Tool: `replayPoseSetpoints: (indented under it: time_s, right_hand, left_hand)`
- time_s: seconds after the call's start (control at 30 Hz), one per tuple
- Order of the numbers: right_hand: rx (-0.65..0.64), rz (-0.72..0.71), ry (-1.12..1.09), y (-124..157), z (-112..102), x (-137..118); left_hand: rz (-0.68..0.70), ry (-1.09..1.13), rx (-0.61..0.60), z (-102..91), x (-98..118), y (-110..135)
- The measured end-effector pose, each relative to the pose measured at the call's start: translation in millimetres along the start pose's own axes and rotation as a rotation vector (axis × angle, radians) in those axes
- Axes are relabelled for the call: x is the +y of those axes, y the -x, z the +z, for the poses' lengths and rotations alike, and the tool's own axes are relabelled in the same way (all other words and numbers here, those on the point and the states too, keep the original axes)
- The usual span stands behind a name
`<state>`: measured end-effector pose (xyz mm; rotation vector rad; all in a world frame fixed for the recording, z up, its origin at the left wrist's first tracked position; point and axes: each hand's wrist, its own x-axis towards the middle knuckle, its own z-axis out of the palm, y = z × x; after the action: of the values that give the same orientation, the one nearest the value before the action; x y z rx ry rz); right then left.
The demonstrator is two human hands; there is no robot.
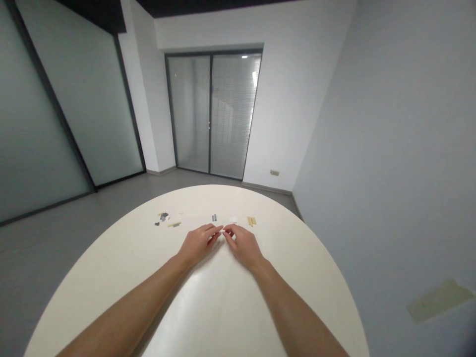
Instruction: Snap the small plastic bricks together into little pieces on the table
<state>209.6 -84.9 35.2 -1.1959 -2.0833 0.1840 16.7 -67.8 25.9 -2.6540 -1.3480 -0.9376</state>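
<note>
My left hand [201, 242] and my right hand [241, 243] meet fingertip to fingertip above the middle of the round table. Both have their fingers pinched together. Between the tips is a tiny whitish piece [223, 231], mostly hidden and too small to name. Just beyond my left hand lie small grey pieces [214, 217]. A flat white piece [233, 219] rests behind the right fingers, with tan pieces [252, 221] to its right.
On the white round table [297, 292], dark grey bits [163, 216] lie to the left, near a yellow-and-grey strip [174, 224] and small white bits [181, 213]. A glass door [211, 114] stands behind the table, and a wall [390, 148] rises on the right.
</note>
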Motion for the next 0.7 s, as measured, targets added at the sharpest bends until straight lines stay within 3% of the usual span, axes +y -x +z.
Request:
replayPoseSetpoints:
  time_s: [0.7]
  right_hand:
    - [0.007, 0.036, 0.032, -1.0, -1.5, 0.2]
  left_hand:
    - [-0.044, 0.031, 0.042, 2.3, -2.8, 1.4]
